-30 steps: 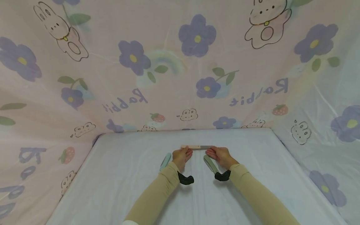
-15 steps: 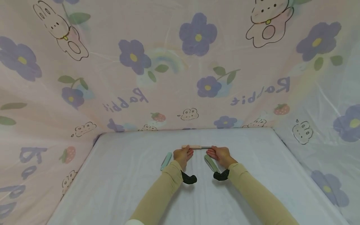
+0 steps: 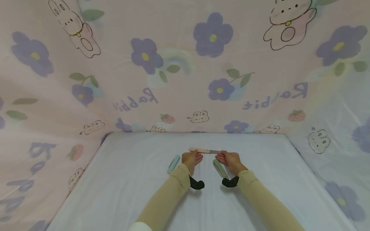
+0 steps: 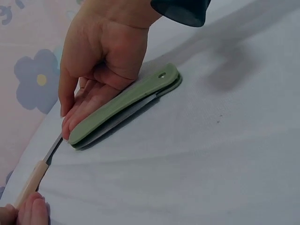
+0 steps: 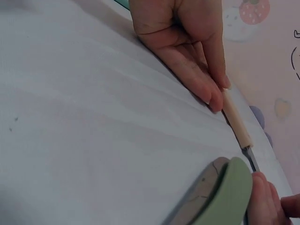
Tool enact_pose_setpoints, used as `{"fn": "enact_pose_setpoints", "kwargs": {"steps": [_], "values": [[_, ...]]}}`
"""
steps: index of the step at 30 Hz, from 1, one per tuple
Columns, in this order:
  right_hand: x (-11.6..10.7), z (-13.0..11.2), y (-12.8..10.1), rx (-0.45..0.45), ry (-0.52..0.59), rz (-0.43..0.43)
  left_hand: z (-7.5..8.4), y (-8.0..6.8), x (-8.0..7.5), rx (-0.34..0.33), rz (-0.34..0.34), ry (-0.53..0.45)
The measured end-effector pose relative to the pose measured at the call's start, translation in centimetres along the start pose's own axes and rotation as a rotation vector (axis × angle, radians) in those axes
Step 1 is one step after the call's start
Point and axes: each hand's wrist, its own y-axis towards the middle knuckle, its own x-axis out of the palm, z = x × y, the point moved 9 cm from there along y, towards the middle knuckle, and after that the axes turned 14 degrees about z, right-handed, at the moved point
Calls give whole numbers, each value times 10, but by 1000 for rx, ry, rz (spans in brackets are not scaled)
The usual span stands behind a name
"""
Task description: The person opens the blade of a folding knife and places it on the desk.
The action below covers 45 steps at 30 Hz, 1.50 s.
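A knife with a beige handle (image 3: 204, 151) and a grey metal blade (image 3: 214, 152) lies crosswise between the two hands, near the far part of the table. My left hand (image 3: 189, 160) pinches the handle between thumb and fingers. At the other end, my right hand (image 3: 232, 161) pinches the blade close to its tip, and its fingertips cover the tip. Just below the right hand rests a green folding knife (image 4: 124, 105), its blade folded into the handle; the fingers overlap it in the left wrist view. A mint folding knife (image 3: 173, 164) lies left of my left hand.
White cloth covers the table (image 3: 130, 179). A curtain (image 3: 179, 83) printed with rabbits and flowers rises behind it and at both sides. Black camera mounts (image 3: 197, 184) jut from both wrists, low over the cloth.
The head view has turned slightly, so the hands and knives appear further right. The beige-handled knife's blade looked thin half a second ago and shows broader now; both hands keep their grip.
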Motion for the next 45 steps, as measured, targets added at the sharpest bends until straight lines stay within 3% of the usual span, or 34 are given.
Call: {"fn": "enact_pose_setpoints", "kwargs": {"steps": [4,9,12,17,20,24,28,32,38,45], "values": [[-8,-2,-1,-19,16,5,-4,0,8,30,-46,22],[-4,-6,-4,-69,50,-90,-2,2,12,114,-79,57],[-2,-8,-7,-112,49,-130,-3,0,15,126,-146,74],[-4,-10,-19,-212,-137,-134,-14,-15,18,70,-286,195],[-6,-16,-30,-318,-273,-166,-16,-28,20,80,-355,244],[-13,-18,-40,-385,-352,-217,-15,-45,24,95,-409,247],[-24,-13,-44,-369,-382,-228,-17,-59,25,90,-429,264],[-30,-11,-49,-368,-362,-243,-21,-66,23,107,-406,322],[-28,-7,-54,-368,-368,-257,-29,-70,16,117,-339,427],[-25,-3,-60,-374,-408,-269,-32,-72,14,117,-328,430]]}}
